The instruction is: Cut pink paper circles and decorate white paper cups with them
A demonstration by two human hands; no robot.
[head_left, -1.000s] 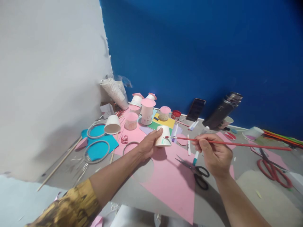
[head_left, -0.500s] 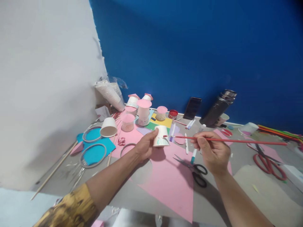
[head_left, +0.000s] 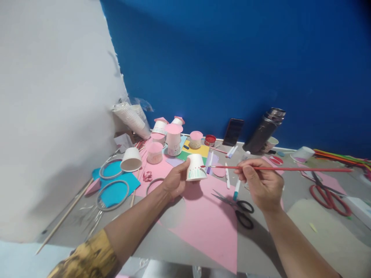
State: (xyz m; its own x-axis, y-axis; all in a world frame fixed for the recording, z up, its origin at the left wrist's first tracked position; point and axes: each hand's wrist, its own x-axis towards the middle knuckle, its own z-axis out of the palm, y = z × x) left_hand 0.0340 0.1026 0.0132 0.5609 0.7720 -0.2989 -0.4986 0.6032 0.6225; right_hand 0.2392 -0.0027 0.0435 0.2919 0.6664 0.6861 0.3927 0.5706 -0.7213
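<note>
My left hand is closed round an upside-down white paper cup with green marks along its lower band, held just above a pink paper sheet. My right hand pinches a long red paintbrush that lies level, its tip touching the right side of the cup. Black-handled scissors lie on the pink sheet below the brush, and a teal marker sits beside my right hand.
Several pink-topped cups and a leaning cup stack stand at the back left. A blue sheet with metal rings, a phone, a dark flask, red scissors and a white wall panel surround the grey table.
The view has shifted so everything sits slightly further left. Both hands keep their grip, and the cup has turned a little, showing more green marks.
</note>
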